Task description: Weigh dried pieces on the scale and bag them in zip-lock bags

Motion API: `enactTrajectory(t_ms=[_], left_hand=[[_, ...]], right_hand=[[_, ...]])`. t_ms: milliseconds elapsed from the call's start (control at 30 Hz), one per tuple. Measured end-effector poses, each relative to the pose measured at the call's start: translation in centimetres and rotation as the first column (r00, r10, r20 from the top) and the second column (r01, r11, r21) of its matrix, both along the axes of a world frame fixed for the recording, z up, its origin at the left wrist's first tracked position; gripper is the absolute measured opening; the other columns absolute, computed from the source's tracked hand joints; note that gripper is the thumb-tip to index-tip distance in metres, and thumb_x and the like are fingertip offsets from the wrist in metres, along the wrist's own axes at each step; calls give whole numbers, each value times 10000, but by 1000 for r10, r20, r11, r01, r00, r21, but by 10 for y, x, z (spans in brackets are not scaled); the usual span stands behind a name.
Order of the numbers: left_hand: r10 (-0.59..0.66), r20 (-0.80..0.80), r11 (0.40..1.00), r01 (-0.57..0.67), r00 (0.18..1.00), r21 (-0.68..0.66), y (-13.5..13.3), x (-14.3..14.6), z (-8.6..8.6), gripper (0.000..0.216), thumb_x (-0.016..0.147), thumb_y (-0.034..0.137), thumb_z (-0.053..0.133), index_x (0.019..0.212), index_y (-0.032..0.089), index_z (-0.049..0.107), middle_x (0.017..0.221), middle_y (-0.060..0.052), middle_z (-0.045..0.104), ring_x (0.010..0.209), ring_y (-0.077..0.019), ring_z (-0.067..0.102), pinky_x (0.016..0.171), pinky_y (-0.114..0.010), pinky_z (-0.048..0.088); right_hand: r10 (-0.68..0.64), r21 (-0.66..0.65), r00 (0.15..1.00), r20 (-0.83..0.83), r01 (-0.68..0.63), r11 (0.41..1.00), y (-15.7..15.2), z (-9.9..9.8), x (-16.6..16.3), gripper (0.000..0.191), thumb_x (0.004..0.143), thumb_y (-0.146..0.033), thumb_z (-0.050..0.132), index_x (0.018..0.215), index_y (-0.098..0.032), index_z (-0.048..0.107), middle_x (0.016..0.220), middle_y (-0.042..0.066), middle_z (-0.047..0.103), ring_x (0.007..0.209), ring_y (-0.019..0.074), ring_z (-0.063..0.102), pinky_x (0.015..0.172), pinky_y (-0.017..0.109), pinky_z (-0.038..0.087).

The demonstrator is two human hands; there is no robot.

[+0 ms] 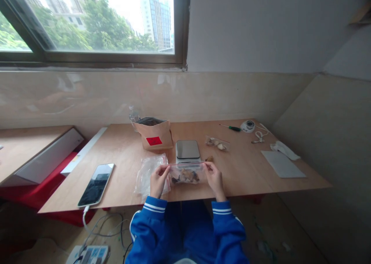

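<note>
Left hand (158,181) and right hand (214,179) each pinching a top corner of 1 clear zip bag (187,176), thumb against fingers, red seal line pulled straight between them. Bag has brown and dark dried pieces inside; it's at the near edge of the table (245,179), just in front of the scale (188,150).

Surface: bare light-brown wood board, front edge running past the blue sleeves (155,208). Left of the scale: upright kraft pouch (165,134), mouth open, red label; bottle (133,112) behind it against the wall. Loose clear bags (143,175) beside the left hand. Phone (96,185) near the left end, white cable (85,217) dropping to the floor side, power strip (88,254) below.

Right of the scale: 1 brown piece (209,158), a 2nd filled bag (217,143), then green-handled screwdriver (234,128), white dome camera (248,126) with its lead, white sheet (283,165) and crumpled white cloth (285,150) touching it.

Room: tiled lower wall (217,94), grey plaster above, dark-framed window (110,59) upper left, trees and towers outside. 2nd table (31,140) at far left, red cloth (52,173) under it.
</note>
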State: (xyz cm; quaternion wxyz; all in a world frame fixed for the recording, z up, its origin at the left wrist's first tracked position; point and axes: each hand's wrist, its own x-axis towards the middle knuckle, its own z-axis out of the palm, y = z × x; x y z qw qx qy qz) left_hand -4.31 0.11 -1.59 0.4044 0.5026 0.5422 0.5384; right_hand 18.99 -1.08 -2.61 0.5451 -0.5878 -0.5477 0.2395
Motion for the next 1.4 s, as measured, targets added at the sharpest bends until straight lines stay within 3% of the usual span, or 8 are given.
enactTrajectory(t_ms=[333, 667, 867, 933, 1000, 1167, 1300, 1400], left_hand=[[0, 4, 1000, 0, 1000, 20, -1, -2, 1, 301, 739, 432, 657, 840, 154, 715, 840, -61, 728, 836, -212, 654, 800, -329, 506], [-52, -167, 992, 70, 985, 102, 2, -6, -5, 263, 775, 427, 613, 803, 167, 642, 790, -46, 685, 761, -185, 643, 752, -323, 517], [-27, -186, 985, 57, 982, 160, -1, 3, 4, 236, 809, 410, 586, 829, 182, 643, 805, -42, 678, 768, -178, 634, 736, -308, 516], [-55, -184, 980, 88, 981, 179, -4, 6, 9, 222, 816, 399, 584, 820, 186, 645, 808, -40, 675, 777, -176, 633, 739, -301, 513], [-94, -183, 973, 129, 979, 191, -7, 9, 13, 206, 818, 388, 586, 812, 190, 645, 807, -34, 671, 783, -172, 632, 742, -294, 511], [-110, -189, 969, 148, 976, 198, -10, 8, 16, 189, 825, 373, 583, 825, 195, 648, 818, -29, 673, 794, -168, 632, 748, -288, 506], [-96, -199, 969, 137, 975, 206, -11, 7, 19, 191, 828, 373, 576, 830, 194, 642, 817, -31, 672, 792, -172, 631, 754, -299, 504], [-104, -210, 964, 150, 972, 217, -11, 12, 24, 193, 835, 376, 563, 831, 195, 629, 811, -33, 665, 781, -173, 625, 751, -303, 501]], right_hand=[[2, -19, 999, -47, -3, 1000, 2, -14, 4, 344, 876, -476, 492, 953, -189, 666, 938, 91, 731, 874, 232, 687, 769, 330, 537], [-69, 46, 998, 14, 68, 997, 2, -11, -4, 289, 893, -428, 473, 904, -183, 626, 857, 76, 721, 783, 200, 667, 734, 319, 520], [-263, 221, 928, 263, 207, 953, 1, 20, -22, 249, 904, -340, 455, 1008, -172, 606, 1016, 112, 670, 988, 242, 584, 910, 417, 409], [-182, 248, 900, 397, 85, 965, 0, 39, -38, 233, 890, -299, 491, 1064, -186, 597, 1089, 99, 651, 1084, 240, 534, 983, 426, 335], [16, 174, 853, 521, -125, 977, 0, 56, -53, 172, 868, -277, 545, 1006, -213, 624, 1047, 61, 669, 1097, 229, 523, 1018, 423, 277], [315, -47, 722, 616, -366, 930, 8, 73, -69, 164, 891, -275, 553, 762, -214, 633, 799, 10, 694, 882, 188, 587, 983, 420, 250], [320, -26, 648, 691, -420, 907, 13, 67, -68, 169, 924, -205, 491, 805, -190, 610, 813, 25, 689, 828, 183, 587, 917, 367, 301], [250, 47, 668, 701, -393, 918, 13, 61, -72, 179, 930, -157, 453, 819, -189, 590, 825, 27, 676, 842, 186, 583, 911, 357, 305]])
